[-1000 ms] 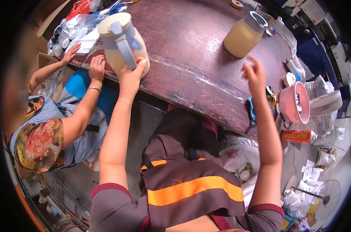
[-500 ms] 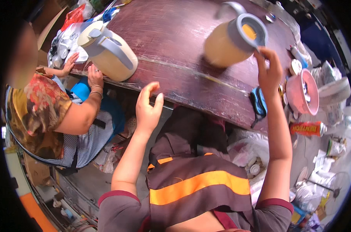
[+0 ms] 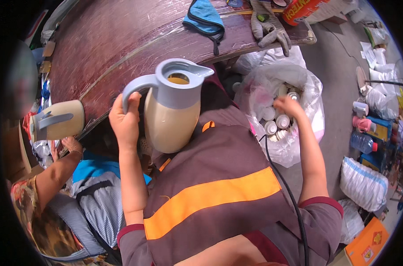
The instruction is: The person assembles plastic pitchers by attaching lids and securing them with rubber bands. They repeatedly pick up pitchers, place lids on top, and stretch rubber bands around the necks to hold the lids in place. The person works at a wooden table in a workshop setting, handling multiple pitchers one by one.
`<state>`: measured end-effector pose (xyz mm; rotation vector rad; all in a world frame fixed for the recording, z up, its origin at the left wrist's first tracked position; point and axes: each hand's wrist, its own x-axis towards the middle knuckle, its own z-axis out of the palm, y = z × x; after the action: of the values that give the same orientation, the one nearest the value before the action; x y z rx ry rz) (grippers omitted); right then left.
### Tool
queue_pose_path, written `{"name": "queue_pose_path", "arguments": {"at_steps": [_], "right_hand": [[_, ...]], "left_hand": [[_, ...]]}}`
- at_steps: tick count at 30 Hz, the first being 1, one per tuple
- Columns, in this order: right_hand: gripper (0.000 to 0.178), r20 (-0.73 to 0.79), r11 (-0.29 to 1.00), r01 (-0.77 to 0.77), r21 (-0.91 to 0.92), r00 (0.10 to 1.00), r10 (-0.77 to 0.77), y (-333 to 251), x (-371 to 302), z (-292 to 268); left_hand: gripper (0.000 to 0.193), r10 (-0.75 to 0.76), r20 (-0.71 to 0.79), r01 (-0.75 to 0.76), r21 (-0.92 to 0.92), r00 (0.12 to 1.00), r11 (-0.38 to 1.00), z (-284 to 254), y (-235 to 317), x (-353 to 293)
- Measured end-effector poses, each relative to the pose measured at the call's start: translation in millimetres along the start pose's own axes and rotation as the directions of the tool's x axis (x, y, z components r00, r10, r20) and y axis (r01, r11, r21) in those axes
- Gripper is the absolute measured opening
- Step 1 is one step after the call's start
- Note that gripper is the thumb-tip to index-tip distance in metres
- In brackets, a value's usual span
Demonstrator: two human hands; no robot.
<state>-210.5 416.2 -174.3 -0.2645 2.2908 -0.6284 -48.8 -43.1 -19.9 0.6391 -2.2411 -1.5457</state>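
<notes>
My left hand (image 3: pixel 125 116) is closed round the grey handle of a cream vacuum jug (image 3: pixel 172 117). The jug stands nearly upright over my lap, and its grey top has a spout and a lidless opening with a yellowish inside. My right hand (image 3: pixel 288 107) reaches into a clear plastic bag (image 3: pixel 314 126) filled with several round white lids (image 3: pixel 283 121). Its fingers are curled down among the lids; whatever they pinch is too small to make out. A second cream jug (image 3: pixel 68 119) with a grey handle is at the table's edge on the left, near another person's hand (image 3: pixel 72 145).
On the dark red table (image 3: pixel 117 40) lie a blue cloth pouch (image 3: pixel 204 20) and a grey work glove (image 3: pixel 268 29). An orange-red can (image 3: pixel 299 9) is beyond the glove. A black cable (image 3: pixel 283 186) runs down my front. White sacks (image 3: pixel 364 182) and a bottle (image 3: pixel 362 142) stand at right.
My view has turned to the right. The jug has come off the table to above my lap, now held by my left hand. My right hand has left its rim and gone into the bag.
</notes>
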Motion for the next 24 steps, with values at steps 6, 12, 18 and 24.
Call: {"name": "queue_pose_path", "arguments": {"at_steps": [6, 12, 18, 24], "right_hand": [[0.042, -0.018, 0.864, 0.063, -0.500, 0.996, -0.083, 243.2, 11.6, 161.5], [0.042, -0.074, 0.936, -0.258, -0.239, 0.966, 0.248, 232.2, -6.8, 169.6], [0.042, -0.046, 0.948, -0.316, 0.023, 0.947, 0.317, 212.9, -23.7, 155.0], [0.042, 0.043, 0.913, -0.296, 0.282, 0.954, 0.296, 180.7, -33.9, 145.8]], "left_hand": [[0.029, -0.051, 0.105, 0.014, 0.323, 0.993, 0.946, 22.8, 10.3, -20.4], [0.020, -0.057, 0.100, 0.015, 0.377, 0.993, 0.926, 20.7, -4.5, -36.7], [0.019, -0.109, 0.113, 0.058, 0.386, 0.988, 0.921, 27.3, -6.3, -30.5], [0.019, -0.086, 0.130, 0.033, 0.364, 0.988, 0.931, 34.6, -13.6, -27.5]]}}
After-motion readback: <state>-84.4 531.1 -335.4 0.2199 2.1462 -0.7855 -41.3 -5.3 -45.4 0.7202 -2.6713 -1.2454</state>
